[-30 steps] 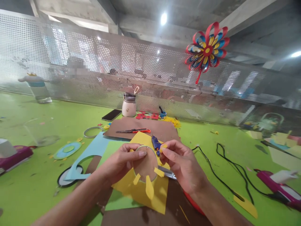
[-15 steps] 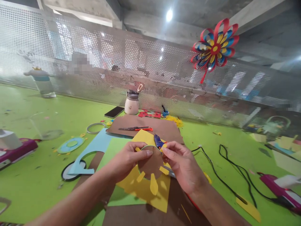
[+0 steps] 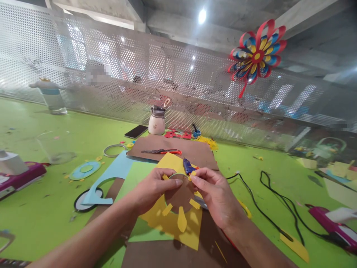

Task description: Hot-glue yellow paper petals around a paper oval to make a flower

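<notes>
My left hand [image 3: 161, 187] grips a round brown cardboard disc [image 3: 180, 195] by its left edge, thumb on its face. Several yellow paper petals [image 3: 182, 219] stick out around the disc's rim. At the disc's upper right edge, my right hand [image 3: 213, 193] pinches a small yellow paper piece [image 3: 192, 175] between thumb and fingers. Just behind the hands lies a blue glue gun [image 3: 189, 166]. Beneath the disc are a yellow paper sheet [image 3: 192, 236] and a green sheet [image 3: 149, 230], on brown cardboard [image 3: 167, 257].
Scissors [image 3: 161, 151] with red handles rest on a brown board [image 3: 195, 149] behind. Light blue cut paper [image 3: 117, 167] and a tape ring [image 3: 88, 199] lie left. A black cord [image 3: 251, 201] runs right to a purple power strip [image 3: 331, 227]. A white bottle [image 3: 156, 122] and phone [image 3: 136, 131] stand farther back.
My right hand has shifted the small yellow piece slightly left, closer against the disc's upper edge. The left hand keeps its hold on the disc. The view has moved a little.
</notes>
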### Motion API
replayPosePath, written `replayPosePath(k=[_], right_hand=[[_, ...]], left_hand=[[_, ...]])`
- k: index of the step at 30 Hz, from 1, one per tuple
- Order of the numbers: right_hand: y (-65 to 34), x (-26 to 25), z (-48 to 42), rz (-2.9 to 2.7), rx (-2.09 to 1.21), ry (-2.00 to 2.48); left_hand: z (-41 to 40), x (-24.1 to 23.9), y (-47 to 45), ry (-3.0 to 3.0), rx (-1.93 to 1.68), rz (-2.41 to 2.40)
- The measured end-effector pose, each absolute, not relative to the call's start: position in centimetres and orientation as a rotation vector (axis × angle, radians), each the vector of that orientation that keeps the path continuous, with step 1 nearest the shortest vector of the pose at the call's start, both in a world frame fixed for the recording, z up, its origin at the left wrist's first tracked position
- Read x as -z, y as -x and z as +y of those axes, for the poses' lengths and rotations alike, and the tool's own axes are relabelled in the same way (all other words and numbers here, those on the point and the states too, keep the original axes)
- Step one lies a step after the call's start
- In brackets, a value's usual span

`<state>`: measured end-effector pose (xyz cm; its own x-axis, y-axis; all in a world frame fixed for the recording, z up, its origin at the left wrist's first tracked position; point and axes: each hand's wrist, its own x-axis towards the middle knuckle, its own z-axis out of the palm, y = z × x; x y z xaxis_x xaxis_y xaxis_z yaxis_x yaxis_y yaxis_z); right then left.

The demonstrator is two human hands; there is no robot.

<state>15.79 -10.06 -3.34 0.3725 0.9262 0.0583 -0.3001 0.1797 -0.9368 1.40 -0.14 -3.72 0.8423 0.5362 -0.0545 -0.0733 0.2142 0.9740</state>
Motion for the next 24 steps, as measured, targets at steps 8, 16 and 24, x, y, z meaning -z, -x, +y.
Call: replayPosePath(k=[8, 16, 24], right_hand=[[-15.87, 3.5, -9.71, -0.768, -1.031, 1.063], [-15.74, 3.96, -9.66, -0.801, -0.992, 1.099], [-15.74, 4.26, -9.51, -0.803, -0.966, 1.082]], left_hand=[[-0.18, 3.67, -1.34, -1.432, -0.453, 0.467], [-0.57, 3.31, -1.39, -1.501, -0.447, 0.485], [-0.64, 3.22, -1.3, -1.519, -0.432, 0.477]])
